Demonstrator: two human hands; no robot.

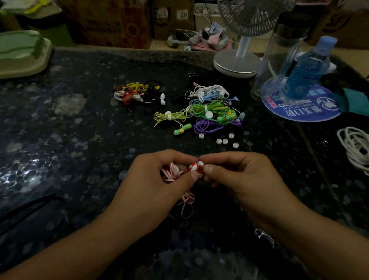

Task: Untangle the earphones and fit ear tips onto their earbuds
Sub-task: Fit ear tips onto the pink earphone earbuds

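Over the dark speckled bench (76,128), the left hand (160,179) pinches a red-and-white earbud (195,167) with pink cord (188,201) bunched beneath it. The right hand (236,175) pinches what looks like a white ear tip (200,163) against it. Loose white tips (225,141) lie beyond, near coloured earphone bundles (210,110).

Dark speckled stone table (77,145). On it: 2 piles of bundled earphones (140,93) (209,108), 5 loose white ear tips (225,141), a fan (237,64), a round blue mat (301,110), a white cable coil (361,149), a green tray (12,56).
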